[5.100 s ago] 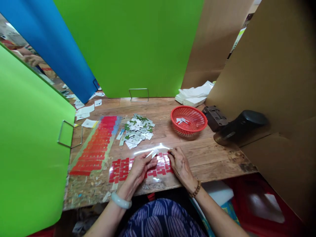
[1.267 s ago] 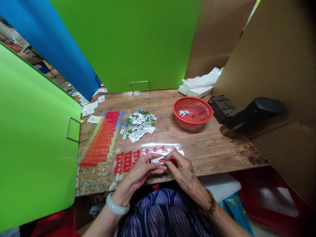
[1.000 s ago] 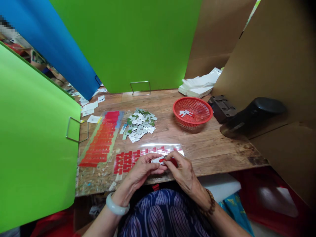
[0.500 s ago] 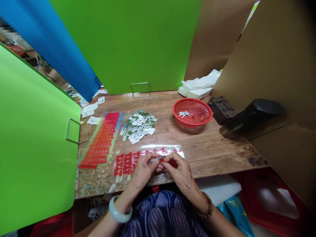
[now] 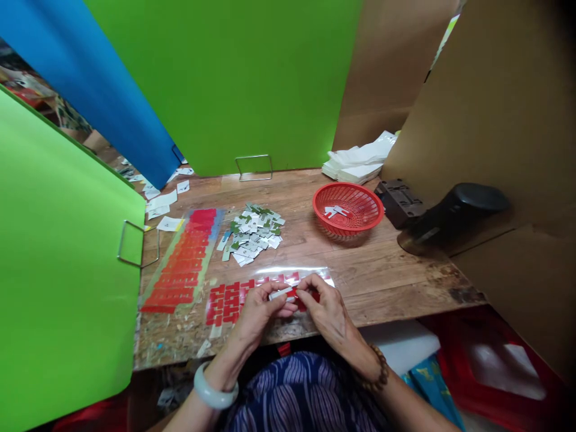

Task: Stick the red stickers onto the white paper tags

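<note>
Close to the table's front edge, my left hand point(image 5: 257, 311) is closed on a small whitish flat piece point(image 5: 281, 293), held between thumb and fingers. My right hand point(image 5: 327, 307) pinches at the right end of that piece, where a bit of red point(image 5: 291, 294) shows; whether this is a separate red sticker in the fingertips is too small to tell. Under and beside the hands lies a clear sheet with rows of red T-shaped stickers point(image 5: 231, 303), partly covered by the hands. Beyond it is a loose pile of grey, white and green flat pieces point(image 5: 252, 234).
A red plastic basket point(image 5: 355, 227) holds a few whitish pieces. To the left lies a sheet of red and orange stickers point(image 5: 180, 273). Green boards point(image 5: 225, 84), a stack of white paper point(image 5: 360, 162), a dark metal block point(image 5: 399, 201) and a black cylinder point(image 5: 450, 219) surround the wooden table.
The view has shifted slightly. More of the whitish piece shows between my hands, and its angle has changed a little. Both hands stay at the same spot.
</note>
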A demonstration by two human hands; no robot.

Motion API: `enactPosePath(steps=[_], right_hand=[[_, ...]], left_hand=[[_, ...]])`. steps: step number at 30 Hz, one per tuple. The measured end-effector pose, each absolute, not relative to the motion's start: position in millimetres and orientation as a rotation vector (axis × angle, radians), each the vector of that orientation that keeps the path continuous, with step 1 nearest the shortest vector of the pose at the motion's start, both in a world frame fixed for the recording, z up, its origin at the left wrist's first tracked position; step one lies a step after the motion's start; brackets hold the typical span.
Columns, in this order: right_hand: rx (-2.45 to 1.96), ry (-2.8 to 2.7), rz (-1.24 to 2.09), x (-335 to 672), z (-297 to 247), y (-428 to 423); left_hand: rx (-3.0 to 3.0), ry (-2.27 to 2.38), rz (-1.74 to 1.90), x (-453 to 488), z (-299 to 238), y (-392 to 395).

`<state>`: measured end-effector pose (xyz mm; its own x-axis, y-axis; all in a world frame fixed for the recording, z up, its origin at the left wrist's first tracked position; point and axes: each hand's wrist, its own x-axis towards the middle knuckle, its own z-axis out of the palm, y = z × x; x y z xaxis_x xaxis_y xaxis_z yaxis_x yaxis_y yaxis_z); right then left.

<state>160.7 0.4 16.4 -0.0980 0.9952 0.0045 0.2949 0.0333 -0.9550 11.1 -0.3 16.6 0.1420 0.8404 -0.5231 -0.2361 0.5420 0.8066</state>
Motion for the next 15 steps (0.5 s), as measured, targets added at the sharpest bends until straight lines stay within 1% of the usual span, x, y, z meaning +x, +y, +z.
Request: enactPosePath(steps=[9,15], right_hand=[[-1.432,-1.709,0.890,156.8,15.6,2.0],[-1.450,-1.748,0.839,154.2,13.5,0.2]], left_hand=[[0.541,1.190,0.879,11.0,14.9,-0.4],[0.538,1.193,0.870,10.9,14.0,-1.2]])
